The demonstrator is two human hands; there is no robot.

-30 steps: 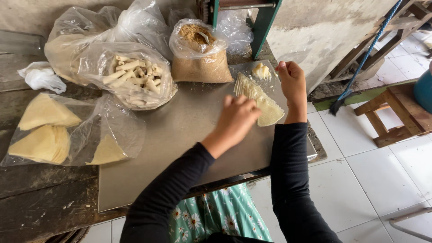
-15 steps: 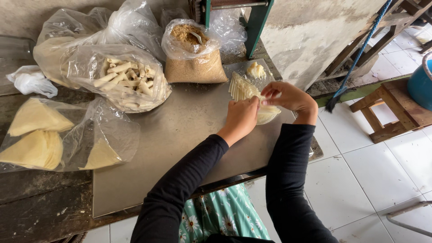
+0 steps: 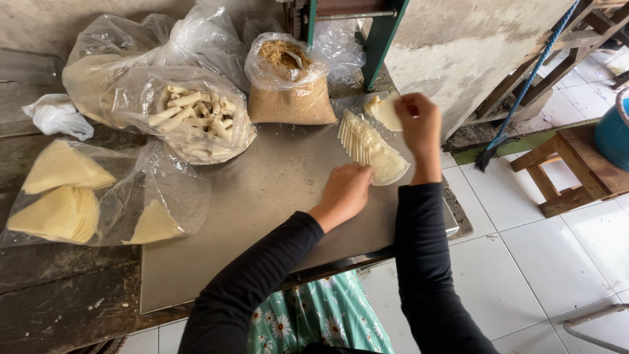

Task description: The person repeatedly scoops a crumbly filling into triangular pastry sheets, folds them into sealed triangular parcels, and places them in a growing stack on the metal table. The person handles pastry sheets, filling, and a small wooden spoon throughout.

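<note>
The right hand pinches one thin pale sheet, lifted just above the fanned stack on the metal tray. The left hand is curled by the stack's near edge. Behind sits a clear bag of brown crumbs. Left of it is a clear bag of rolls.

Metal table, bags, wrappers

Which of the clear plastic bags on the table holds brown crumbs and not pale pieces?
The open bag of brown crumbs at the back, just left of the green post. The other bags hold pale rolls or folded yellow sheets.
</note>
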